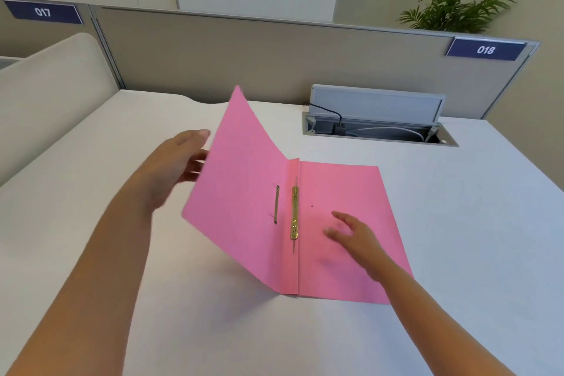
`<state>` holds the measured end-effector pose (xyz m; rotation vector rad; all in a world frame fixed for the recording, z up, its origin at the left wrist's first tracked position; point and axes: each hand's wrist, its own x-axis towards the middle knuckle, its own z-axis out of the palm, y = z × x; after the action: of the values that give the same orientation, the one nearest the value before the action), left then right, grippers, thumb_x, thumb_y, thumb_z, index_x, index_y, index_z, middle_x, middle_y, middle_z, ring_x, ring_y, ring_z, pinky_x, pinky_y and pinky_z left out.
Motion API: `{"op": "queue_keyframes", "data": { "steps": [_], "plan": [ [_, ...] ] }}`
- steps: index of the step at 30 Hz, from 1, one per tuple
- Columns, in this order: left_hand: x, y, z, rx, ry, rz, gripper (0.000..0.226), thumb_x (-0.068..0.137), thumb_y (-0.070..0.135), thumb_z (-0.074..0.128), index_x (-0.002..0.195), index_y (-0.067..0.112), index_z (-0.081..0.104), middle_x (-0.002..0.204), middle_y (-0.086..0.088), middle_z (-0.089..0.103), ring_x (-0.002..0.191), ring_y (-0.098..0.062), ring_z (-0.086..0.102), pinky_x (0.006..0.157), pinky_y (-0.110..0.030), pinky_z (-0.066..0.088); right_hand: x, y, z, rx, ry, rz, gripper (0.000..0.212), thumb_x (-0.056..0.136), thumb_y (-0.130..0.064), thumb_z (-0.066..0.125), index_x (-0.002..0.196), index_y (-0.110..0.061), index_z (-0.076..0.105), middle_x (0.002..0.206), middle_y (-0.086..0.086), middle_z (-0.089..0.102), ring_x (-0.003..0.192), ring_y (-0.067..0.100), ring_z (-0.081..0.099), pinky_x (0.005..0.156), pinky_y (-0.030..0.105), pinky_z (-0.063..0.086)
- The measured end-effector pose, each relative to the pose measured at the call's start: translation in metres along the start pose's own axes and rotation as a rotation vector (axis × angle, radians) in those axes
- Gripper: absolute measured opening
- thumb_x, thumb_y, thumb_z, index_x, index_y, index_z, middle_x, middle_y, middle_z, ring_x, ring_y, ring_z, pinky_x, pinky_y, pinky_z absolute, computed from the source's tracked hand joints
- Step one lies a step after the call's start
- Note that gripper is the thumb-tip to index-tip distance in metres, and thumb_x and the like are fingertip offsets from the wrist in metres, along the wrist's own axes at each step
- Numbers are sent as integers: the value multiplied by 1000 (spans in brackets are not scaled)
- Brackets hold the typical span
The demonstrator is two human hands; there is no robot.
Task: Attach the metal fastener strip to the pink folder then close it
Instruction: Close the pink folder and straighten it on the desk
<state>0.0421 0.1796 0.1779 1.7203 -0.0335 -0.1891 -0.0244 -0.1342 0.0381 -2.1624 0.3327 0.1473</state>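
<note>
Both forearms reach over white desk (457, 223): left hand (174, 162) open, fingers behind the raised left flap of pink folder (341, 192); right hand (354, 233) open, spread over the flat right leaf, contact unclear. Metal fastener strip (294, 212) lies along the spine. Beige partition (213, 55), label 018 (485, 49), open cable tray (378, 128) behind.

— What sat on the white desk (128, 299)?

— A pink folder (341, 253) lay open near its middle, the right cover flat on the surface, the left cover raised off it at a slant. A brass fastener strip (294, 212) ran along the fold.

— Anything else?

— A grey cable box (378, 128), set into the desk's far edge, stood with its lid up and cords inside.
</note>
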Motion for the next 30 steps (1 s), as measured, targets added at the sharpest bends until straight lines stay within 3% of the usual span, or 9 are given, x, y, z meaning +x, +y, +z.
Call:
{"op": "queue_keyframes", "data": {
  "steps": [3,6,9,12,14,17,21,25,30],
  "plan": [
    [-5,-2,38,-193,-212,-40,51,91,56,29,123,24,52,94,-3,73,75,-17,68,70,-31,49,-7,-17,-18,524,-21,30,48,91,-44,48,134,-21,49,137,1,54,125,20,50,100,40,39],
    [-9,-17,84,-175,-400,-96,58,90,59,19,121,23,52,101,0,75,90,-18,68,82,-37,43,-10,-27,-39,881,-121,100,58,93,-56,28,130,-17,50,122,2,64,109,21,61,88,43,49],
    [-11,-33,115,-84,-467,-162,61,91,60,18,119,22,56,112,-4,72,99,-19,65,83,-35,42,-16,-28,-65,1067,-111,129,73,88,-67,20,122,-14,58,100,8,71,85,25,68,70,37,55],
    [-6,-44,128,22,-342,-217,46,93,53,30,108,22,61,104,-2,72,89,-16,64,79,-32,42,-26,-21,-88,955,-67,105,76,87,-69,19,86,-20,78,72,8,74,64,23,72,53,28,56],
    [0,-55,132,103,-197,-257,28,92,41,44,92,18,59,94,-3,67,80,-17,59,69,-29,41,-33,-11,-98,812,-23,154,70,87,-68,26,70,-22,76,54,2,70,48,19,68,44,23,52],
    [7,-76,135,242,-89,-325,18,86,28,52,76,13,47,78,-4,51,72,-22,47,60,-29,36,-37,6,-104,607,47,260,45,91,-55,43,93,-21,73,82,7,77,71,27,74,57,33,57],
    [9,-98,146,391,-133,-434,23,79,16,52,61,11,38,65,-7,43,64,-24,42,54,-26,31,-34,27,-95,235,107,337,34,96,-29,46,116,-7,62,103,9,69,86,24,65,68,32,49],
    [10,-106,157,459,-122,-427,18,76,5,46,59,10,40,59,-6,44,58,-24,44,50,-23,30,-30,37,-80,36,116,439,28,93,-18,46,107,-1,64,104,17,68,94,35,65,88,45,52],
    [11,-104,163,247,-81,-483,13,82,2,44,70,8,44,76,-11,52,69,-25,49,54,-25,35,-21,42,-74,-39,144,469,27,85,-5,44,96,5,66,99,23,69,92,38,66,84,45,54]
  ]
}}
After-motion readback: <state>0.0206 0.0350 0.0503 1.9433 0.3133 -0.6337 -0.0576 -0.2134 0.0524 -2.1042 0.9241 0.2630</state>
